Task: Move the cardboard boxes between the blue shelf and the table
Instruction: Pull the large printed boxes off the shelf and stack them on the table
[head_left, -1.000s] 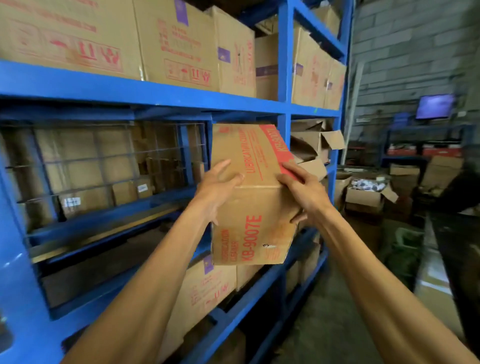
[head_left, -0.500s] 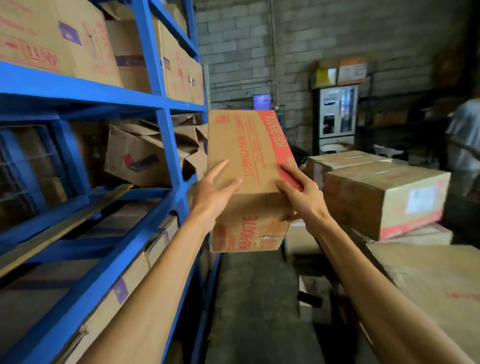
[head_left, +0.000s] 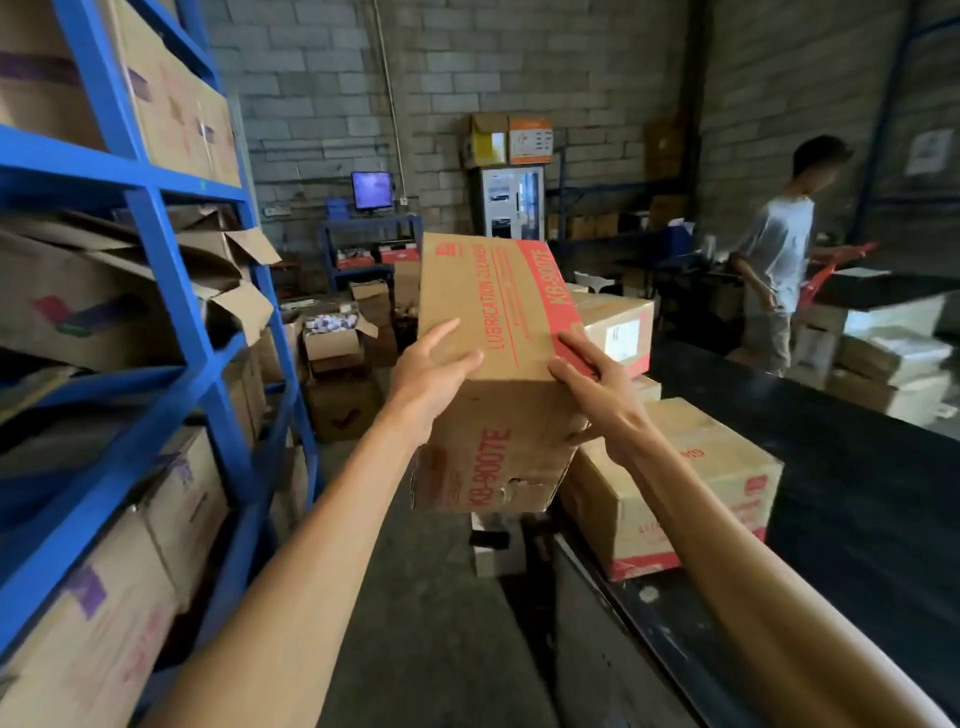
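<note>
Grey block walls back a storeroom. At the left, the blue shelf (head_left: 156, 249) is stacked with cartons. Mid-air between it and the black tabletop (head_left: 857, 493), a cardboard box (head_left: 498, 364) printed KB-9007E is clasped by both hands: left hand (head_left: 428, 376) pressing its left side, fingers extended; right hand (head_left: 597, 395) curled over its right edge. Another box (head_left: 696, 493) sits at the tabletop's near-left corner.

We count two hands, a left hand (head_left: 426, 374) and a right hand (head_left: 602, 400), on one held box (head_left: 498, 374). On the black table (head_left: 857, 499) we count three more cardboard boxes: a near one (head_left: 691, 493), a middle one (head_left: 647, 388) and a far one (head_left: 618, 325). One blue shelf (head_left: 156, 249) stands left, its boxes too overlapped to count. One monitor (head_left: 372, 190). One other person (head_left: 779, 254).
</note>
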